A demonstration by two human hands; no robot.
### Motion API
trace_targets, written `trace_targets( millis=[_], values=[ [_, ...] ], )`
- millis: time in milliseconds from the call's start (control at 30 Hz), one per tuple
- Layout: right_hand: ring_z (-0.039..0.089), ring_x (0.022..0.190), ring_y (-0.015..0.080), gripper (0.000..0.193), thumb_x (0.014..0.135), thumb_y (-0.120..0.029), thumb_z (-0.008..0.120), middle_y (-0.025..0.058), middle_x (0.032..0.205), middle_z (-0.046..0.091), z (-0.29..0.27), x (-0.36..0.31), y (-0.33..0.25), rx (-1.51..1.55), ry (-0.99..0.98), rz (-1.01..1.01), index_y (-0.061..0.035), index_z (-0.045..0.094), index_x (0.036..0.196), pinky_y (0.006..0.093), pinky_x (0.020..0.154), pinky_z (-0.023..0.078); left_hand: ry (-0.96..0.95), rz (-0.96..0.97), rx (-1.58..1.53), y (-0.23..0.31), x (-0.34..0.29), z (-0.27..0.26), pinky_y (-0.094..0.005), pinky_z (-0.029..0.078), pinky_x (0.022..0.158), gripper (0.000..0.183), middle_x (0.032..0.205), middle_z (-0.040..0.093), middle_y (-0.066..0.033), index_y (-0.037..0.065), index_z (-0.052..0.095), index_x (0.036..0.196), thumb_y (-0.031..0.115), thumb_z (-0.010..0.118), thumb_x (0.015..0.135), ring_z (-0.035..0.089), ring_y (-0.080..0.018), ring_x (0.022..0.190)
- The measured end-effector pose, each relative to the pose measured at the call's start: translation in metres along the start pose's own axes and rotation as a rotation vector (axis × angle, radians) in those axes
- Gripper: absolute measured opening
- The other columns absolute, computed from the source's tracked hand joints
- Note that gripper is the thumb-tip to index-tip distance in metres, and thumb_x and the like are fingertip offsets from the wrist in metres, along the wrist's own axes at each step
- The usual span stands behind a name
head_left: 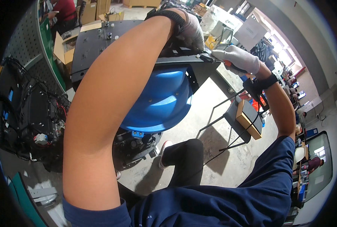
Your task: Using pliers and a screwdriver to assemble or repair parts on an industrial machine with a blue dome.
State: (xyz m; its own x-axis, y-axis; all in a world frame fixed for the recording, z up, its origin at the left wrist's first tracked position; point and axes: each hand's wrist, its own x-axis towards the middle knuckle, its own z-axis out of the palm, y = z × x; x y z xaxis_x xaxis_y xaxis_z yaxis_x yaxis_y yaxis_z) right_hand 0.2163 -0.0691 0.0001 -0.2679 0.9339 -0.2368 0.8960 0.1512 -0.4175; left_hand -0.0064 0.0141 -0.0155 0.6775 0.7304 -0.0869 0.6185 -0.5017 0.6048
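A large black panel housing stands before me, with a rounded blue shell beneath it. At the housing's right corner, my left hand in a pale glove has its fingers drawn together and pointing down to the edge; whatever they grip is hidden. Just right of that corner, my right hand, also gloved, is closed around a tool with a black and orange handle. The tool's kind cannot be made out, and its tip is near the corner. A small white knob sits on the housing's edge.
A black stool bearing a box stands right of the housing, with a cable hanging across it. Black machinery with wires is at the left, beside a perforated panel. An open carton and a seated person are behind.
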Motion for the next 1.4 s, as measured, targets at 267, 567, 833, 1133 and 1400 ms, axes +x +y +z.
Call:
trace_targets(
  millis=[267,567,833,1133,1400],
  values=[
    [0.041,0.034,0.0049,0.058,0.098,-0.047,0.051,-0.0024,0.046,0.044,0.014,-0.015,-0.015,-0.044,0.160,0.040,-0.0043,0.052,0.058,0.0203,0.033,0.033,-0.014,0.041,0.015,-0.001,-0.001,0.000,-0.0253,0.046,0.058,0.027,0.087,0.072,0.0004,0.013,0.077,0.100,0.024,0.081,0.076,0.057,-0.0095,0.070],
    [0.043,0.044,0.0015,0.037,0.096,-0.032,0.055,-0.0042,0.055,0.048,0.015,-0.066,0.005,0.041,0.258,-0.005,-0.0029,0.063,0.073,0.0182,0.041,0.031,0.020,0.017,0.041,0.002,-0.001,0.001,-0.0252,0.047,0.059,0.027,0.086,0.072,0.0006,0.012,0.077,0.101,0.025,0.080,0.077,0.057,-0.0090,0.067],
    [0.042,0.050,0.0020,0.029,0.096,-0.027,0.054,-0.0010,0.066,0.052,0.056,-0.066,0.045,0.648,0.603,-0.076,0.0000,0.064,0.093,0.0187,0.043,0.029,0.035,0.007,0.077,0.004,-0.003,0.002,-0.0255,0.048,0.061,0.026,0.087,0.072,0.0004,0.012,0.077,0.100,0.025,0.079,0.078,0.057,-0.0092,0.069],
    [0.032,0.042,0.0059,0.035,0.102,-0.030,0.044,-0.0021,0.055,0.040,0.080,-0.024,0.076,1.333,0.662,-0.455,-0.0076,0.051,0.077,0.0218,0.041,0.024,0.047,0.061,0.084,0.001,-0.001,0.003,-0.0270,0.050,0.065,0.028,0.091,0.073,-0.0037,0.009,0.075,0.103,0.024,0.078,0.079,0.061,-0.0113,0.075],
    [0.033,0.043,0.0061,0.031,0.101,-0.029,0.046,-0.0014,0.059,0.043,0.048,-0.004,0.085,0.856,0.892,-0.436,-0.0036,0.057,0.088,0.0209,0.040,0.024,0.029,0.086,0.073,0.004,-0.007,0.000,-0.0246,0.047,0.057,0.032,0.087,0.071,-0.0039,0.009,0.074,0.107,0.024,0.078,0.079,0.057,-0.0105,0.068]
  ],
)
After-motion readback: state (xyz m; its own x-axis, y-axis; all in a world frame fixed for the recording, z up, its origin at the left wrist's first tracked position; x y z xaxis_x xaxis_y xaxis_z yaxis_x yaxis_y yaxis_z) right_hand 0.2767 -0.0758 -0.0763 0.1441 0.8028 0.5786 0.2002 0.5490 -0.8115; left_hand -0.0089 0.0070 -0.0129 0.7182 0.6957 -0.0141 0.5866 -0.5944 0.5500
